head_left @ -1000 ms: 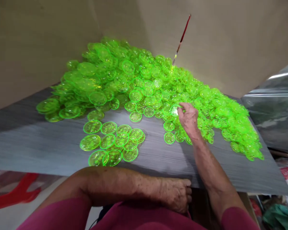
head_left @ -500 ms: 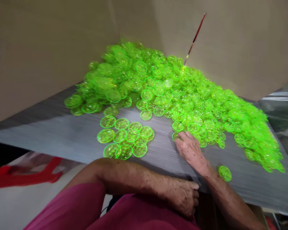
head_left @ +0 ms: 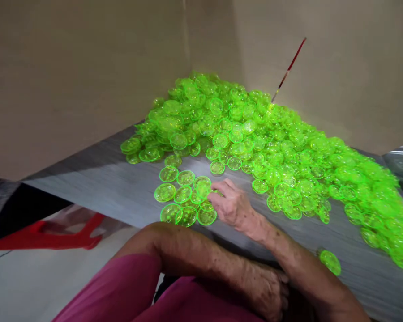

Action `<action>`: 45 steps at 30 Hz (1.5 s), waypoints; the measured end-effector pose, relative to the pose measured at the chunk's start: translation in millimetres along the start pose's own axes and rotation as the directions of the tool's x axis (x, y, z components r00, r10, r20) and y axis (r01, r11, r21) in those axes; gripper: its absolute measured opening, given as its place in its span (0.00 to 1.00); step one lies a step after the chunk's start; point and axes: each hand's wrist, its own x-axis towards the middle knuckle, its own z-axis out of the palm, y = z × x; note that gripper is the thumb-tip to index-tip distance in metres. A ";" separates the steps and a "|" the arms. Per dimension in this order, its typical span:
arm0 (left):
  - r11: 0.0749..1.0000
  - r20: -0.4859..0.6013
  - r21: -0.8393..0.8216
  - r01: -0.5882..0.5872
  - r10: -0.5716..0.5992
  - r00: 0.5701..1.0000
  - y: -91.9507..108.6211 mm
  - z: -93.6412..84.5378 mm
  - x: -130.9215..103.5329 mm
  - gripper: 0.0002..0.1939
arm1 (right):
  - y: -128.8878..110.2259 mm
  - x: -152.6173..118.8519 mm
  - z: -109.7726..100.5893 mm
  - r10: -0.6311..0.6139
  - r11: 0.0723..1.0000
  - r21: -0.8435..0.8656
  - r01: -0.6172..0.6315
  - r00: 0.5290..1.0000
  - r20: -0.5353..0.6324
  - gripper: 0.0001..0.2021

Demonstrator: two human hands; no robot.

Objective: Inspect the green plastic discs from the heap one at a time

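Note:
Many round, clear neon-green discs lie in a large pile (head_left: 235, 112) on a grey wood-grain table (head_left: 104, 188). A smaller flat group of discs (head_left: 182, 194) lies to the left, near the front edge. My right hand (head_left: 230, 203) is at the right side of that group, its fingers bent together on a disc there. My left arm lies across the front of the table; my left hand (head_left: 272, 293) rests by its edge, fingers curled, and what it holds, if anything, is hidden. One lone disc (head_left: 330, 262) lies right of my right forearm.
Tall beige panels (head_left: 87, 80) stand behind the pile and meet in a corner. A thin red stick (head_left: 290, 67) rises from the pile. Below the table at the left is a red plastic object (head_left: 67, 237).
My right hand has moved left, from the edge of the big pile to the small group of discs. The whole view has shifted, while my left hand stays by the table edge.

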 end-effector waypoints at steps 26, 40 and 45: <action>0.982 -0.167 -0.187 -0.018 -0.014 0.986 -9.5 -20.6 -16.9 0.10 | 55.4 -176.5 -92.9 0.490 0.760 -0.403 -0.511 0.856 -0.163 0.11; 0.982 -0.645 -0.171 0.080 -0.172 0.744 -26.0 -35.5 -15.2 0.06 | 6.8 -164.1 -83.2 0.476 0.879 -0.054 -0.473 0.871 0.124 0.11; 0.930 -0.642 -0.258 0.260 -0.366 0.673 -30.3 -39.6 -15.1 0.08 | -4.8 -186.1 -84.4 0.493 0.870 -0.009 -0.493 0.870 0.024 0.12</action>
